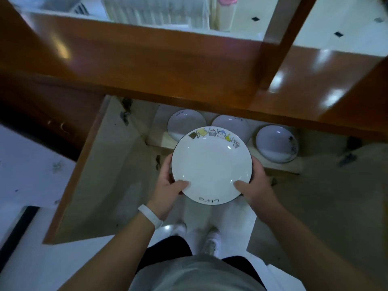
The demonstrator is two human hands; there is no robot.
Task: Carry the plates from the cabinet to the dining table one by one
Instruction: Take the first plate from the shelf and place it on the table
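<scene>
A white plate (211, 164) with a dark rim and small cartoon figures along its far edge is held level in front of the open cabinet. My left hand (169, 185) grips its near-left rim, thumb on top. My right hand (255, 185) grips the near-right rim the same way. Three more white plates stand on the cabinet shelf (156, 131) behind it: one at the left (183, 120), one in the middle (233, 126) partly hidden by the held plate, one at the right (277, 144).
Two cabinet doors stand open, one at the left (100, 164) and one at the right (327, 196). A glossy wooden countertop (147, 66) runs above the shelf. White floor tiles (31, 160) and my white shoes (212, 240) lie below.
</scene>
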